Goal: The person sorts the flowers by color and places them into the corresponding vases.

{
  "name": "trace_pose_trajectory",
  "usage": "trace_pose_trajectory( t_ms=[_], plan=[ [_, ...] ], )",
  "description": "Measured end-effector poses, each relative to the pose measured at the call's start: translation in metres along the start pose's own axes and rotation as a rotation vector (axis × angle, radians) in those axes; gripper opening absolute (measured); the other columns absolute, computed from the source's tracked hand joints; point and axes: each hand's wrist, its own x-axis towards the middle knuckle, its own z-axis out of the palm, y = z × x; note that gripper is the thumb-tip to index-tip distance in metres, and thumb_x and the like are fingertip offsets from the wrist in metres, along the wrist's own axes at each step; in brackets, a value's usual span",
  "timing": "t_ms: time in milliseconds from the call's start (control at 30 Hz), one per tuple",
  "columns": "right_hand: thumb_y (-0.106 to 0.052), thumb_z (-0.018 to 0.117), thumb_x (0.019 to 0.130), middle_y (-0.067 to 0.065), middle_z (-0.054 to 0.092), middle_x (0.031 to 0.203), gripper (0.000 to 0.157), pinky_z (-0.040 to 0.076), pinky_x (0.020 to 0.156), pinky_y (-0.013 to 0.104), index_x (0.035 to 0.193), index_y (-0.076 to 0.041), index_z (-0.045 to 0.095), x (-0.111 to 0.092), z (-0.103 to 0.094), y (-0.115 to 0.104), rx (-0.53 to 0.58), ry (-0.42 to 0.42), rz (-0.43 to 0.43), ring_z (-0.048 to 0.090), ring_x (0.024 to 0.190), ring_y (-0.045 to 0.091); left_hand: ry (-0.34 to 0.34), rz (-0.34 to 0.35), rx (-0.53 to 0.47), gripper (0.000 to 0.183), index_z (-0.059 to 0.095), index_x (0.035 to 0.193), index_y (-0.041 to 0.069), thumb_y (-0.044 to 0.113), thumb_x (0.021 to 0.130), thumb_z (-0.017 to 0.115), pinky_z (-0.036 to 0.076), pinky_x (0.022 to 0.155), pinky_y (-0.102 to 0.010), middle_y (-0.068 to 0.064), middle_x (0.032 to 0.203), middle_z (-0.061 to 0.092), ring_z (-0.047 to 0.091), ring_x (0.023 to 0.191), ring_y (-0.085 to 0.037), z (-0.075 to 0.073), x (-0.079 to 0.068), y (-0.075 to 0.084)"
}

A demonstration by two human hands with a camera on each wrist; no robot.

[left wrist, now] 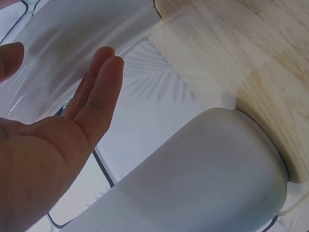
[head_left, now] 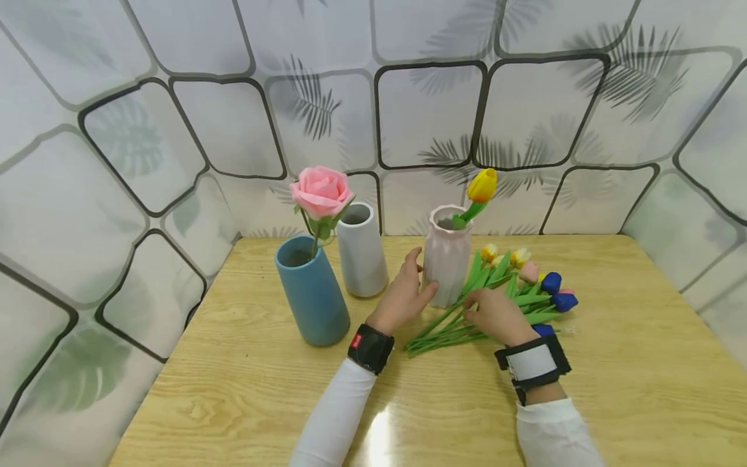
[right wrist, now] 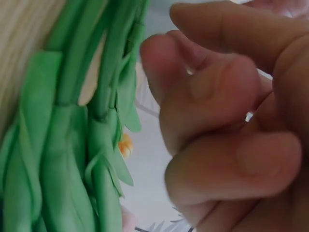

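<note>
A pale pink ribbed vase (head_left: 446, 263) stands upright with one yellow tulip (head_left: 482, 187) leaning out over its right rim. My left hand (head_left: 405, 292) is at the vase's left side, fingers and thumb apart; contact is hard to judge. In the left wrist view its fingers (left wrist: 99, 94) lie loosely bent beside the glossy vase wall. Over the bundle of tulip stems (head_left: 446, 336) on the table hovers my right hand (head_left: 496, 314). The right wrist view shows its fingers (right wrist: 207, 92) loosely curled, with nothing visible between them and the thumb, beside green stems (right wrist: 72, 87).
On the left stands a blue vase (head_left: 315, 298) with a pink rose (head_left: 323, 192) in it. A white vase (head_left: 363, 253) is behind it, near the patterned wall. Blue tulip heads (head_left: 563, 301) and several pale ones lie at the bundle's right end on the wooden table (head_left: 245, 402).
</note>
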Motion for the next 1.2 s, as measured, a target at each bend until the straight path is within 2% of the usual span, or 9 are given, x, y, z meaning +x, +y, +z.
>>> trace_pose_trajectory(
  t_ms=[133, 267, 367, 500, 767, 900, 1000, 1067, 1200],
  plan=[
    [-0.01, 0.06, 0.082, 0.018, 0.07, 0.09, 0.021, 0.053, 0.06, 0.045, 0.098, 0.002, 0.068, 0.002, 0.008, 0.0, -0.019, -0.016, 0.0, 0.061, 0.07, 0.024, -0.003, 0.007, -0.013, 0.072, 0.01, 0.144, 0.003, 0.027, 0.092, 0.054, 0.051, 0.075, -0.039, -0.023, 0.125, 0.048, 0.054, 0.097, -0.025, 0.0, 0.001, -0.001],
    [-0.01, 0.059, 0.083, 0.019, 0.069, 0.092, 0.021, 0.053, 0.064, 0.048, 0.098, 0.002, 0.067, 0.003, 0.013, -0.001, -0.033, -0.03, 0.044, 0.061, 0.073, 0.026, -0.003, 0.016, -0.019, 0.071, 0.011, 0.143, 0.002, 0.025, 0.092, 0.054, 0.051, 0.076, -0.04, -0.025, 0.126, 0.047, 0.053, 0.101, -0.028, 0.0, 0.001, -0.001],
    [-0.01, 0.057, 0.083, 0.011, 0.066, 0.07, 0.014, 0.049, 0.051, 0.04, 0.079, -0.004, 0.069, 0.004, 0.017, -0.001, -0.044, -0.024, 0.066, 0.055, 0.057, 0.02, -0.002, 0.013, -0.015, 0.071, 0.011, 0.143, 0.003, 0.026, 0.091, 0.054, 0.051, 0.076, -0.039, -0.025, 0.126, 0.047, 0.053, 0.101, -0.025, 0.0, 0.001, -0.001],
    [-0.01, 0.055, 0.084, -0.001, 0.043, 0.046, 0.031, 0.031, 0.039, 0.029, 0.053, -0.013, 0.053, 0.003, 0.021, -0.001, -0.056, 0.008, 0.074, 0.039, 0.041, 0.014, 0.002, 0.018, -0.016, 0.071, 0.012, 0.143, 0.002, 0.025, 0.091, 0.055, 0.051, 0.075, -0.039, -0.025, 0.124, 0.048, 0.054, 0.099, -0.027, 0.001, 0.002, -0.002],
    [-0.011, 0.054, 0.084, -0.006, 0.027, 0.042, 0.045, 0.022, 0.036, 0.025, 0.044, -0.017, 0.037, 0.001, 0.022, -0.001, 0.03, 0.088, 0.099, 0.024, 0.036, 0.01, -0.006, 0.013, -0.04, 0.072, 0.011, 0.143, 0.003, 0.025, 0.091, 0.055, 0.051, 0.075, -0.039, -0.023, 0.124, 0.048, 0.054, 0.097, -0.028, 0.002, 0.002, -0.004],
    [-0.012, 0.055, 0.081, -0.006, 0.027, 0.04, 0.044, 0.02, 0.034, 0.025, 0.042, -0.016, 0.037, 0.002, 0.018, -0.002, 0.105, 0.182, 0.143, 0.022, 0.034, 0.01, -0.008, 0.019, -0.062, 0.072, 0.01, 0.143, 0.002, 0.024, 0.091, 0.055, 0.051, 0.075, -0.041, -0.026, 0.125, 0.047, 0.055, 0.097, -0.031, 0.001, 0.002, -0.003],
    [-0.013, 0.057, 0.082, -0.002, 0.041, 0.038, 0.036, 0.027, 0.033, 0.027, 0.047, -0.01, 0.053, 0.002, 0.014, -0.001, 0.168, 0.273, 0.151, 0.033, 0.032, 0.011, -0.003, 0.031, -0.066, 0.072, 0.011, 0.143, 0.0, 0.023, 0.091, 0.055, 0.051, 0.076, -0.042, -0.027, 0.123, 0.047, 0.055, 0.097, -0.033, 0.001, 0.003, -0.004],
    [-0.016, 0.058, 0.085, 0.006, 0.055, 0.045, 0.027, 0.037, 0.035, 0.029, 0.061, -0.006, 0.066, 0.001, 0.011, 0.0, 0.227, 0.318, 0.154, 0.046, 0.036, 0.013, -0.003, 0.033, -0.062, 0.072, 0.011, 0.143, 0.0, 0.024, 0.091, 0.055, 0.051, 0.075, -0.042, -0.028, 0.123, 0.047, 0.055, 0.097, -0.032, 0.001, 0.003, -0.004],
    [-0.021, 0.059, 0.088, 0.024, 0.069, 0.074, 0.026, 0.054, 0.046, 0.036, 0.094, 0.002, 0.069, -0.002, 0.007, 0.002, 0.492, 0.375, 0.204, 0.062, 0.052, 0.025, -0.015, 0.025, -0.032, 0.072, 0.011, 0.143, 0.002, 0.025, 0.091, 0.055, 0.051, 0.075, -0.041, -0.025, 0.122, 0.049, 0.055, 0.096, -0.03, 0.002, 0.003, -0.005]
  ],
)
